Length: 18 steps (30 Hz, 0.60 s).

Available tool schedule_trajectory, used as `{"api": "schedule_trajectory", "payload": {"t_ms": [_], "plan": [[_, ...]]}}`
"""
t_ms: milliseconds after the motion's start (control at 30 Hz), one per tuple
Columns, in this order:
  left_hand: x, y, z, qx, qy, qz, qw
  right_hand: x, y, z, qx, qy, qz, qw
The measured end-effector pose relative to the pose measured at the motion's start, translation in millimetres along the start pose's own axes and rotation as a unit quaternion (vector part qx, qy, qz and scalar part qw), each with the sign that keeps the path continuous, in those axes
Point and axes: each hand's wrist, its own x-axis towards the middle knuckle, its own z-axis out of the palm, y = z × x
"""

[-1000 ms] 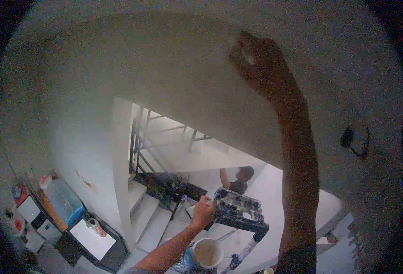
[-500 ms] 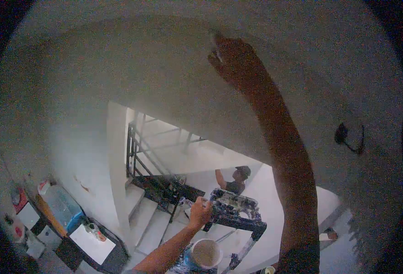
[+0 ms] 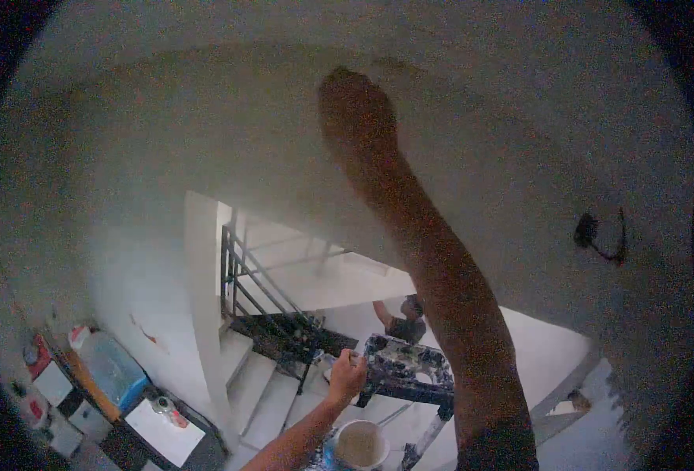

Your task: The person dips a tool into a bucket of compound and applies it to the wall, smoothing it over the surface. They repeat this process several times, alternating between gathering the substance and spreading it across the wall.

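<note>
My right hand [image 3: 358,106] is raised high against the dim, pale wall surface [image 3: 229,125], close to the line where it meets the surface above. Its fingers are curled, and whatever they hold is hidden behind the hand. Lower down, my left hand [image 3: 348,377] is closed beside the paint-splattered top of a stepladder [image 3: 406,365]. A small pale shape shows at its left side, too blurred to name. Below that hand stands a bucket [image 3: 360,445] with a beige-grey content.
A staircase with a dark railing [image 3: 260,275] descends beyond the ladder. Another person [image 3: 406,323] stands below with an arm raised. At lower left are a clear blue container [image 3: 115,365] and a white sheet [image 3: 166,432]. Dark wires [image 3: 598,235] protrude from the wall at right.
My right hand has moved left and slightly down along the wall, its wrist turning. A pale edge at its fingertips is now out of sight. My left hand stays by the ladder.
</note>
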Motion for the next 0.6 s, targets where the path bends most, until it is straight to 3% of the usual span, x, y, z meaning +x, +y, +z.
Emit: {"api": "schedule_trajectory", "payload": {"t_ms": [67,133,167,267,333,367,433,467,533,567,600], "plan": [[1,1,0,-0.024,0.001,-0.014,1.000,4,9,8,0.035,-0.009,-0.001,0.999],[0,4,-6,-0.014,-0.026,-0.039,0.999,1,18,-1,0.058,0.081,-0.057,0.993],[-1,5,-7,-0.015,-0.026,-0.040,0.999,-4,25,-6,0.058,0.080,-0.057,0.993],[-2,7,-6,0.003,-0.002,-0.012,1.000,-29,43,-32,0.030,0.067,-0.039,0.997],[0,3,0,0.025,0.006,-0.030,0.999,-45,47,-51,0.029,0.034,0.053,0.998],[3,-10,5,0.025,0.005,-0.030,0.999,-51,44,-54,0.029,0.033,0.053,0.998],[6,-43,17,0.088,0.002,0.124,0.988,-62,37,-58,0.001,-0.045,-0.017,0.999],[4,-36,13,0.090,0.001,0.123,0.988,-70,34,-56,0.003,-0.045,-0.015,0.999],[2,-8,3,0.014,0.009,0.015,1.000,-81,31,-49,0.085,-0.066,-0.090,0.990],[2,-5,1,0.014,0.011,0.018,1.000,-80,37,-49,0.084,-0.063,-0.090,0.990],[3,-3,1,0.024,0.009,0.006,1.000,-78,51,-49,0.142,0.005,-0.096,0.985]]}}
